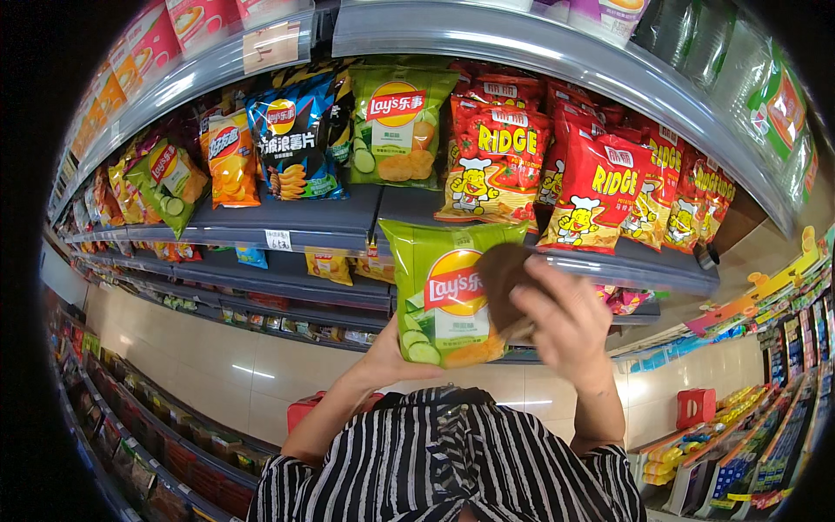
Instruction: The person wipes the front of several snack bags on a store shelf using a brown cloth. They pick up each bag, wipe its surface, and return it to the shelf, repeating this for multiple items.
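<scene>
My left hand (390, 360) grips a green Lay's potato chip bag (450, 300) by its lower left corner. The bag is upright in front of my chest, its printed front towards me, with cucumber slices pictured on it. A brown cloth (503, 280) is pinched in my right hand (571, 320), which is blurred. The cloth covers part of the bag's right side; the picture does not settle whether the two touch. Beyond the bag, a similar green Lay's bag (399, 130) stands on the dark shelf (411, 203).
Red Ridge potato chip bags (499, 156) fill the shelf's right part. Further left are a black-and-blue Lay's bag (293, 143), an orange snack bag (231, 160) and a leaning green bag (171, 183). The upper shelf's edge (522, 39) overhangs them. A red container (695, 408) rests on the tiled floor.
</scene>
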`<state>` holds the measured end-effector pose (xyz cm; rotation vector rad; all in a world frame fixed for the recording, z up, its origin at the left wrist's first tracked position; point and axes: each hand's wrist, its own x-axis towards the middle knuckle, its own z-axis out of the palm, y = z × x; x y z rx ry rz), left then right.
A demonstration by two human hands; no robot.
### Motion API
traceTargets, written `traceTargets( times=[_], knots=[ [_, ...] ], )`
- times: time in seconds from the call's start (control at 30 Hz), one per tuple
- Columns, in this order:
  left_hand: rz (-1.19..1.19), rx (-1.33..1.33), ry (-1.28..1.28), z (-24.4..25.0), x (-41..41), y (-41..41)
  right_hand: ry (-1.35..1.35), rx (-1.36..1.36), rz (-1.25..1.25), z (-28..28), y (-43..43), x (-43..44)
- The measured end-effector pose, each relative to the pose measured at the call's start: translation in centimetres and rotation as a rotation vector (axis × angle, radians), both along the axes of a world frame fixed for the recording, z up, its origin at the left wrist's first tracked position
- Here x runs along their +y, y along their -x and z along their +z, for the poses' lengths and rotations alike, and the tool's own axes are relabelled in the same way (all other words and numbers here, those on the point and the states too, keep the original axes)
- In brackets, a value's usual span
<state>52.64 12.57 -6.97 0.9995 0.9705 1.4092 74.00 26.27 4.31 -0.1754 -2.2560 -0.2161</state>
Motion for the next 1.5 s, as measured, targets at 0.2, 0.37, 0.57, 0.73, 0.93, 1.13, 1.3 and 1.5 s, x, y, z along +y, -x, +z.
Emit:
traceTargets(
  times=[0.2,0.37,0.57,0.73,0.93,1.13,1.3,1.5],
  knots=[
    [-0.002,0.288,-0.051,1.5,0.0,-0.5,-0.086,-0.204,0.197,0.1,2.2,-3.2],
    [0.063,-0.091,0.089,-0.4,-1.8,1.0,0.072,0.027,-0.066,0.6,0.5,0.7],
    [0.274,-0.115,0.022,-1.4,-5.0,4.4,0.45,-0.07,0.016,-1.0,-1.8,2.4],
    [0.402,-0.059,-0.052,-2.2,-7.4,7.1,0.774,-0.459,0.219,-7.0,1.1,2.6],
    [0.36,-0.056,-0.034,-1.3,-6.9,6.2,0.589,-0.516,-0.054,-18.8,6.4,6.5],
    [0.346,-0.066,0.033,-1.9,-6.7,5.0,0.622,-0.94,-0.246,-25.7,9.0,9.2],
    [0.302,-0.045,-0.023,-1.8,-6.5,5.1,0.763,-0.703,0.005,-21.0,8.2,7.5],
    [0.244,-0.109,0.01,-2.2,-6.5,4.6,1.5,0.043,0.477,-9.2,8.9,2.4]
  ],
)
